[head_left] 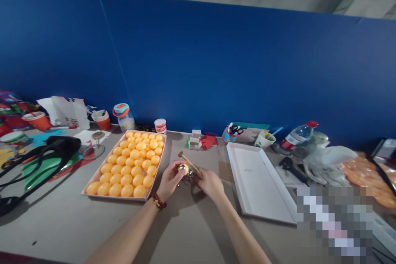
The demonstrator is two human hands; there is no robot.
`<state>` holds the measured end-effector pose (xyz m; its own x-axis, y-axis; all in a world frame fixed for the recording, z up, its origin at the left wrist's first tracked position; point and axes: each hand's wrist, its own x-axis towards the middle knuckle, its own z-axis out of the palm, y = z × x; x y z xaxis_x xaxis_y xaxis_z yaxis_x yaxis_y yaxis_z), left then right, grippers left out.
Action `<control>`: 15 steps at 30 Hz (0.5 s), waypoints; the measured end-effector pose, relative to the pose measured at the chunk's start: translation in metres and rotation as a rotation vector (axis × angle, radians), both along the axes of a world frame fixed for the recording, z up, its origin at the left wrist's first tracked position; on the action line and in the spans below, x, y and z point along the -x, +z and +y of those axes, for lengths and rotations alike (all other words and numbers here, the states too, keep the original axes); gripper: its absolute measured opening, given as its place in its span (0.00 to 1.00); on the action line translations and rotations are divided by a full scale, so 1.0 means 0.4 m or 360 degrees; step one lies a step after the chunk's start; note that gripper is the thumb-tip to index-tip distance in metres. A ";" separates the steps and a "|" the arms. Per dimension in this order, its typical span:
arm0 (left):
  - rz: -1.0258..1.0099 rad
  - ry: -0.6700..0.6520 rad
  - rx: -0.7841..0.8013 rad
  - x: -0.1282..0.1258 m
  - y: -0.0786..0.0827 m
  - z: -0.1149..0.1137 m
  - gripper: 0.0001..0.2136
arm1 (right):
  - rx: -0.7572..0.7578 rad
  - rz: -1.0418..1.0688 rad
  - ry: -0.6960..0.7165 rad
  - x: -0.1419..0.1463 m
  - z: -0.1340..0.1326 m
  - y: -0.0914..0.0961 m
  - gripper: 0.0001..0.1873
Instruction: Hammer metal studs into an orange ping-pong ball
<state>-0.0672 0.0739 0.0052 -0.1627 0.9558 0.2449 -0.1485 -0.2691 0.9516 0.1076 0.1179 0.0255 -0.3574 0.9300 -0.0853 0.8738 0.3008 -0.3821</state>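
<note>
Work looks partway: my left hand [169, 179] pinches one round orange ball [183, 168] showing shiny silver, above the grey table [62, 231]; my right hand [213, 185] grips a slim brown wooden hammer-like tool [190, 162]. Seemingly unworked glossy orange balls [135, 154] crowd the shallow white box [146, 198].

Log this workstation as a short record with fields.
Left hand: holds a small orange-and-silver ball
Right hand: grips a wooden-handled tool
Near both hands: shiny metal pieces, partly hidden by fingers
Left wrist: red beaded bracelet
Left of hands: white tray of orange balls
Right of hands: shallow white tray
Far right: red-capped plastic bottle
Backdrop: blue partition
</note>
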 end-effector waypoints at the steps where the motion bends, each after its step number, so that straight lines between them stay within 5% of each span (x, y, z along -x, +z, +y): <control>1: -0.0025 -0.0013 -0.0016 -0.001 -0.002 0.001 0.13 | -0.0006 0.0003 0.0000 0.004 0.000 -0.003 0.07; 15: 0.0076 -0.0111 -0.0070 -0.001 -0.014 0.000 0.17 | -0.0165 0.0444 -0.0116 -0.050 0.010 0.016 0.06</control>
<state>-0.0666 0.0738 -0.0005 -0.0833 0.9526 0.2925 -0.1228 -0.3011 0.9457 0.1276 0.1220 0.0321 -0.2860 0.9526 0.1036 0.7602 0.2914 -0.5807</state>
